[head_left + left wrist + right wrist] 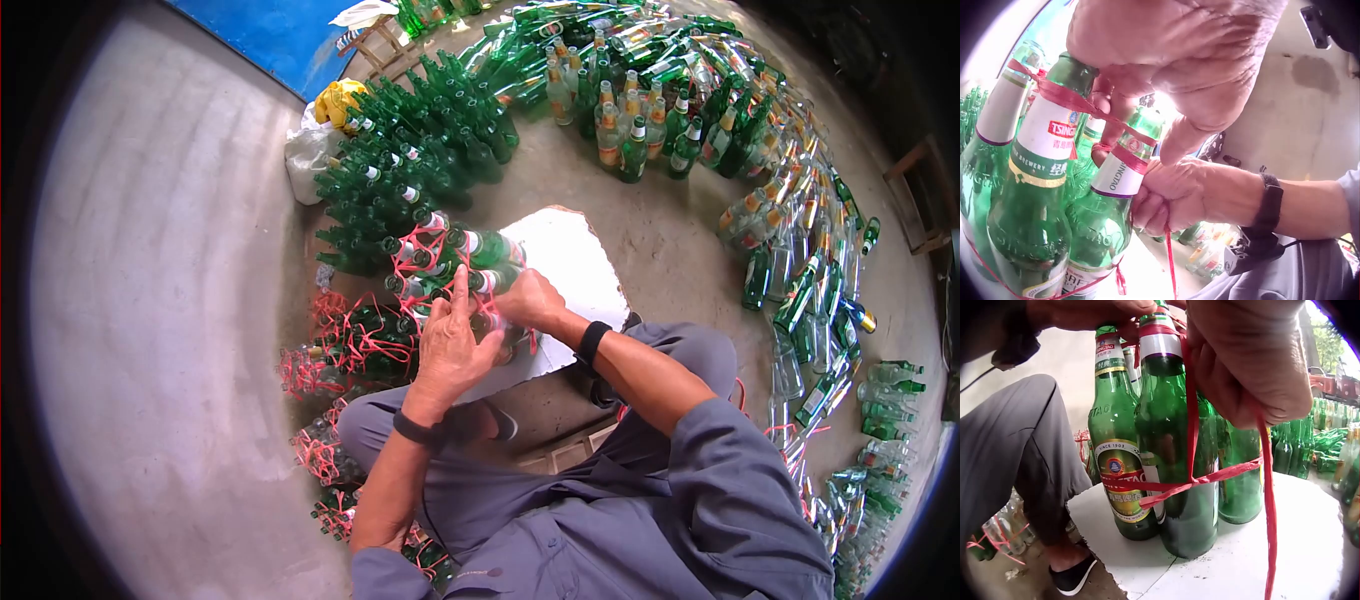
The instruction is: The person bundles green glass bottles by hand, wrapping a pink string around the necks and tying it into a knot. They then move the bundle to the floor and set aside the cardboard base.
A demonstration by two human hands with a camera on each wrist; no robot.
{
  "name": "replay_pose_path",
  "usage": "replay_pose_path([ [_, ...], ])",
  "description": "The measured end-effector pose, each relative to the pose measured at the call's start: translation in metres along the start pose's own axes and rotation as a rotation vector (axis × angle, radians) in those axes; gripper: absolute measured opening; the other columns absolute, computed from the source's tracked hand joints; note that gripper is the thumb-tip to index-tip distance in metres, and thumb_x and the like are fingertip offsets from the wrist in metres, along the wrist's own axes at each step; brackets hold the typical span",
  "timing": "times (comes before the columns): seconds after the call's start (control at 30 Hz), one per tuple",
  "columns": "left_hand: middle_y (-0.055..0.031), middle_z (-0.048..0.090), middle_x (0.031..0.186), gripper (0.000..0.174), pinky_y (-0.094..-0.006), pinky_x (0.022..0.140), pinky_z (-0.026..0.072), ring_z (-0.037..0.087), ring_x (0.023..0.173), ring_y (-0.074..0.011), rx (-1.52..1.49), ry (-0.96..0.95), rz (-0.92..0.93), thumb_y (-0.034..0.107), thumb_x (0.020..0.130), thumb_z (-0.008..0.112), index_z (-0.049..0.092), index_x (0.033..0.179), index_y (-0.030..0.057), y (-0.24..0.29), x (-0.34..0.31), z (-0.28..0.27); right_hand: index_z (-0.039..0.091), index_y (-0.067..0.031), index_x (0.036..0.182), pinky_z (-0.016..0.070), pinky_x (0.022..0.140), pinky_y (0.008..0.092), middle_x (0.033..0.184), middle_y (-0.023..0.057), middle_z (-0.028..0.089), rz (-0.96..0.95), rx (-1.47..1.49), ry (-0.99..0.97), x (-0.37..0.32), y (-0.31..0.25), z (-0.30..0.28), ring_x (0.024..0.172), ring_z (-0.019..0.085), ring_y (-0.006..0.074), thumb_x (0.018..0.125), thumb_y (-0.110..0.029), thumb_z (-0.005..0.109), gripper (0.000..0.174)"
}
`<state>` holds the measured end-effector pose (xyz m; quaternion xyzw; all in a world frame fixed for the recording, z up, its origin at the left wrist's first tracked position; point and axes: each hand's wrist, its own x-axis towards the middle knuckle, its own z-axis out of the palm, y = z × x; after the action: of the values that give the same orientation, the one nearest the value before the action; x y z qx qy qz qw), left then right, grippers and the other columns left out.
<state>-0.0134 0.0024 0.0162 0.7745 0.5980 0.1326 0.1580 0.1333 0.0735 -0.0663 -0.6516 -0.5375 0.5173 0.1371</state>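
Observation:
A cluster of green beer bottles (490, 246) stands upright on a white board (575, 262), bound with red plastic twine (1229, 476) around their bodies and necks. My left hand (452, 350) lies over the bottle tops. In the head view its index finger and thumb are stretched out; in the left wrist view the other fingers reach down among the necks, partly hidden. Close beside the necks, my right hand (1250, 362) is curled into a fist gripping the twine. One strand runs taut up to it and a loose end hangs below.
Many green bottles (440, 130) stand packed at the far left. Twine-tied bundles (370, 335) sit by my left knee. Standing and lying bottles (800, 250) curve around the right side. A wall (170, 300) rises at left; a wooden stool (372, 45) stands at the back.

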Motion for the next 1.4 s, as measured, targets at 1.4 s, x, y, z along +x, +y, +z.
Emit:
replay_pose_path([
  [1.4,-0.0132,0.067,0.084,0.09,-0.0479,0.073,0.0549,0.068,0.083,-0.034,0.315,-0.266,0.034,0.034,0.074,0.077,0.039,0.155,0.0183,0.018,0.031,-0.03,0.074,0.0034,0.085,0.0567,0.08,0.0496,0.091,0.0258,0.073,-0.196,0.016,-0.022,0.01,0.017,0.013,0.09,0.072,0.0409,0.08,-0.04,0.073,0.044],
])
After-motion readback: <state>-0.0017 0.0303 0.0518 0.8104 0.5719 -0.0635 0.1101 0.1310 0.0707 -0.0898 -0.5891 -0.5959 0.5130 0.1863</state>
